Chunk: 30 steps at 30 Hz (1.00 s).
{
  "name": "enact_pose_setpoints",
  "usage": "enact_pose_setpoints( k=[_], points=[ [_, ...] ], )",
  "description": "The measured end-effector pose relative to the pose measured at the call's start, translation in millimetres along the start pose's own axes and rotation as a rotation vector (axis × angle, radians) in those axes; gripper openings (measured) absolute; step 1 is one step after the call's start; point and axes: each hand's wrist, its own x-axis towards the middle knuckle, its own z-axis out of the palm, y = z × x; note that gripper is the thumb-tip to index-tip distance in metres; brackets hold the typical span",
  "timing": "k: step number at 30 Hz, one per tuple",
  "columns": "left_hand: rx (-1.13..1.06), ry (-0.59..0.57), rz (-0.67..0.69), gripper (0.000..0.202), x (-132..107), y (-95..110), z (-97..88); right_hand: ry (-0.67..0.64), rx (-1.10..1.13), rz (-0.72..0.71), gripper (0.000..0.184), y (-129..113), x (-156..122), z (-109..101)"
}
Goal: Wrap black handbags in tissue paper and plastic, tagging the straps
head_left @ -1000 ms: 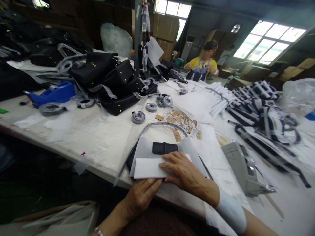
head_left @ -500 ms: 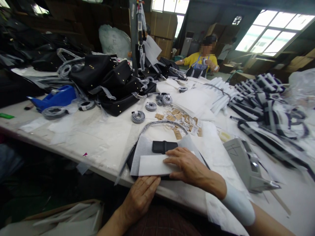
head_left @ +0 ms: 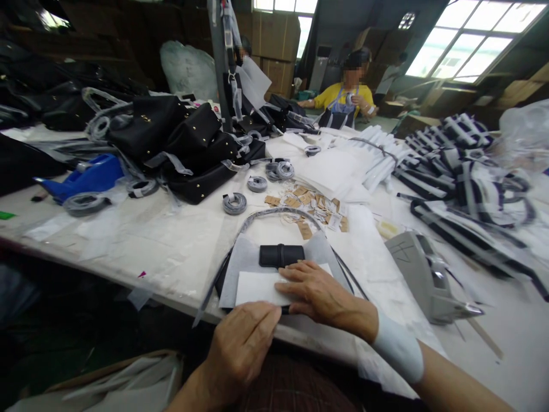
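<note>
My right hand (head_left: 319, 293) lies flat, fingers stretched out, on a white folded sheet (head_left: 257, 288) that covers a black bag (head_left: 281, 255) at the table's near edge. The bag's black clasp flap shows just beyond my fingertips, and its wrapped handle (head_left: 281, 213) arcs over it. A grey tissue sheet (head_left: 240, 266) lies under the white one. My left hand (head_left: 244, 343) is at the table edge, fingers together, with its fingertips at the near edge of the white sheet. Neither hand grips anything.
A grey tape dispenser (head_left: 424, 280) stands right of the bag. Brown paper tags (head_left: 313, 206) and tape rolls (head_left: 234, 203) lie beyond it. Black bags (head_left: 180, 143) pile at the back left by a blue dispenser (head_left: 86, 177). Striped straps (head_left: 463, 171) fill the right. A person in yellow (head_left: 343, 103) works far off.
My left hand has risen from under the table edge up to the near edge of the white sheet. My right hand stays on the sheet; the view has shifted slightly.
</note>
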Motion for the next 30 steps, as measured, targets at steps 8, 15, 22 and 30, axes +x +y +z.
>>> enact_pose_setpoints(
  k=[8, 15, 22, 30],
  points=[
    [0.284, -0.170, -0.019, 0.046, -3.5, -28.3, 48.9, 0.173, -0.255, 0.064, 0.055, -13.6, -16.5, 37.5],
    [0.287, -0.233, 0.017, 0.054, -8.6, -23.6, 40.8, 0.297, -0.400, 0.080, 0.060, -21.9, -29.2, 67.8],
    [0.246, -0.127, 0.127, 0.046, -16.5, -31.0, 52.8, 0.352, -0.417, 0.056, 0.057, -5.9, -28.7, 78.8],
    [0.306, -0.118, 0.156, 0.045, -11.5, -23.0, 44.0, 0.426, -0.543, 0.098, 0.056, -20.6, -35.2, 87.7]
  ],
)
